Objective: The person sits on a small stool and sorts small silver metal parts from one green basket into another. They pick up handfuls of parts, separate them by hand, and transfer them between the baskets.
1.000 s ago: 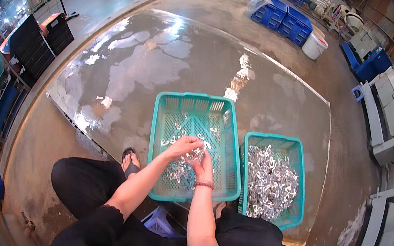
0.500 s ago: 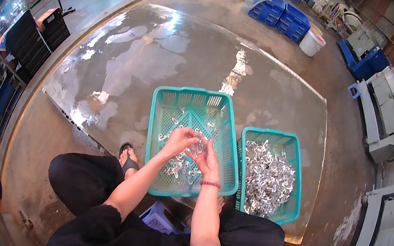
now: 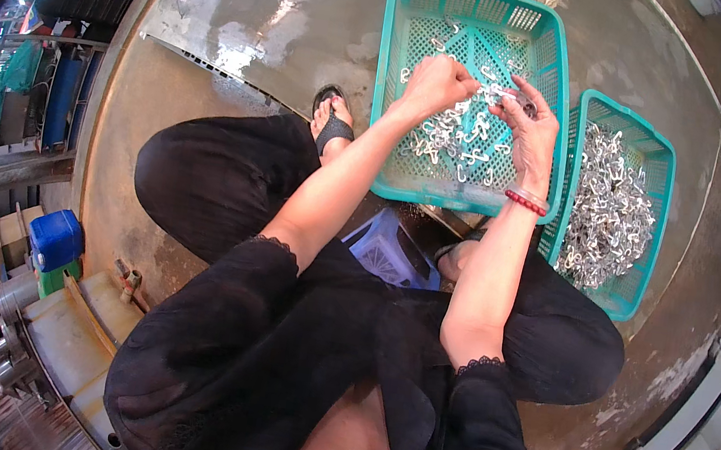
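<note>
Both hands are raised over a large green plastic basket (image 3: 382, 91) that holds scattered small, silvery, curved metal hooks (image 3: 439, 135). My left hand (image 3: 436, 86) is closed, thumb and fingers pinched together; what they hold, if anything, is hidden. Facing it, my right hand (image 3: 532, 134), with a red bead bracelet at the wrist, has thumb and fingers curled around a few shiny metal hooks (image 3: 522, 105). A bright metal piece shows between the two hands, close to the left fingertips.
Against the right side stands a smaller green basket (image 3: 658, 219) heaped with similar metal hooks. Between my legs is a purple plastic stool (image 3: 386, 251). A blue jerrycan (image 3: 56, 240) stands at the left, and grey machinery (image 3: 687, 441) at the lower right.
The view has tilted down, so the baskets appear higher and further right. My hands have drawn slightly apart, and the left fingers are now pinched away from the right hand.
</note>
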The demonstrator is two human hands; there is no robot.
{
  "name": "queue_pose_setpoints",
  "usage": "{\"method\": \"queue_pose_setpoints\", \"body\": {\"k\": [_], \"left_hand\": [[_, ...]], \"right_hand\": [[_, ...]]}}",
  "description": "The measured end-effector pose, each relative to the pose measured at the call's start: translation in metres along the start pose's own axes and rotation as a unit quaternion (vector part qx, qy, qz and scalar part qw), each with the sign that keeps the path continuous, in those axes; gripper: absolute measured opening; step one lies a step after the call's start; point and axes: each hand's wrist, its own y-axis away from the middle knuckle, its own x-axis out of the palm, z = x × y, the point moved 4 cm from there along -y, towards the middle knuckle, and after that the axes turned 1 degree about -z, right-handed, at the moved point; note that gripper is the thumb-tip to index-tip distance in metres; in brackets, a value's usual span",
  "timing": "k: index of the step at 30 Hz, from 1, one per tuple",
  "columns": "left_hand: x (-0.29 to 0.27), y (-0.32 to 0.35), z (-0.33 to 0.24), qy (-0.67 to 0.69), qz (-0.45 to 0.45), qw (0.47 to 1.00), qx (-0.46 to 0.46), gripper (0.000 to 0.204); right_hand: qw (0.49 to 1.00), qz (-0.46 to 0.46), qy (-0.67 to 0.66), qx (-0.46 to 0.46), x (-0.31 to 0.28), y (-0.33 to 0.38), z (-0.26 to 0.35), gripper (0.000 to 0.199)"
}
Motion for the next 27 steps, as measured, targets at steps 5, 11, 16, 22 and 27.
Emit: {"method": "queue_pose_setpoints", "body": {"k": [5, 11, 16, 22, 27], "left_hand": [[0.003, 0.001, -0.017, 0.354, 0.181, 0.917, -0.045, 0.017], [-0.001, -0.008, -0.009, 0.184, 0.046, 0.98, 0.052, 0.018], [-0.002, 0.0, -0.004, 0.178, 0.152, 0.972, 0.012, 0.018], [-0.001, 0.004, -0.001, 0.247, 0.041, 0.968, -0.014, 0.017], [0.015, 0.007, 0.003, 0.344, 0.075, 0.933, -0.069, 0.015]], "right_hand": [[0.989, -0.029, -0.136, 0.048, -0.016, -0.007, -0.02, 0.017], [0.981, -0.02, -0.189, 0.027, -0.008, -0.004, -0.018, 0.013], [0.999, 0.001, 0.025, -0.038, -0.016, -0.004, -0.002, 0.012], [0.971, 0.002, 0.238, -0.025, -0.007, -0.002, 0.019, 0.011], [0.964, -0.065, 0.233, -0.114, -0.013, 0.004, 0.007, 0.007]]}}
